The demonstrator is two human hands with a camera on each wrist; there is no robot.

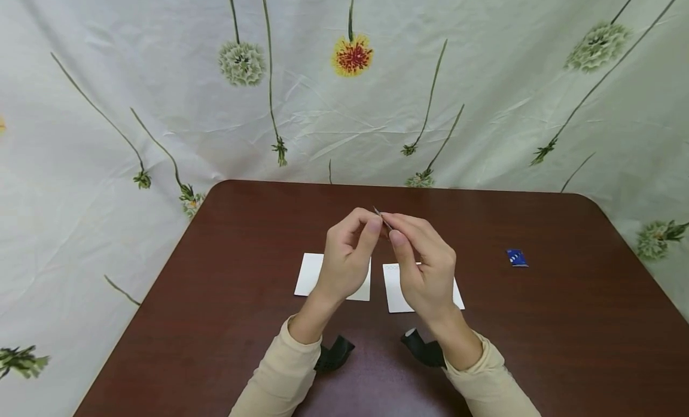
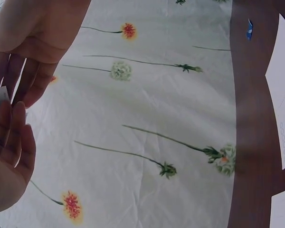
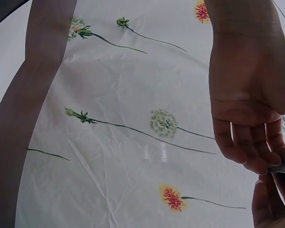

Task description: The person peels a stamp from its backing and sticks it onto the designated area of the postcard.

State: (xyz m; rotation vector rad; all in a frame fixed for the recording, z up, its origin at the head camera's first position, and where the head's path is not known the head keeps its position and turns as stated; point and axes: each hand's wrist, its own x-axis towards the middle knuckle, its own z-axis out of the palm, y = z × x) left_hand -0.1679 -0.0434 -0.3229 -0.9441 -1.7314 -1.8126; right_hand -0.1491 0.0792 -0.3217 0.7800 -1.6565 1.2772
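Both hands meet above the far part of the table, fingertip to fingertip. Between thumb and fingers, my left hand (image 1: 344,258) pinches one end of a small thin flat piece (image 1: 383,218), seen nearly edge-on in the head view. The thumb and fingers of my right hand (image 1: 427,261) pinch its other end. In the left wrist view the small flat piece (image 2: 0,95) looks whitish; it shows grey in the right wrist view, where fingers cover most of it. I cannot tell what kind of thing it is.
Two white cards, left (image 1: 308,276) and right (image 1: 397,294), lie on the brown table (image 1: 242,237) below the hands. A small blue packet (image 1: 517,258) lies at the right. Black wrist devices (image 1: 336,352) sit under the cuffs. A flowered cloth (image 1: 323,106) hangs behind.
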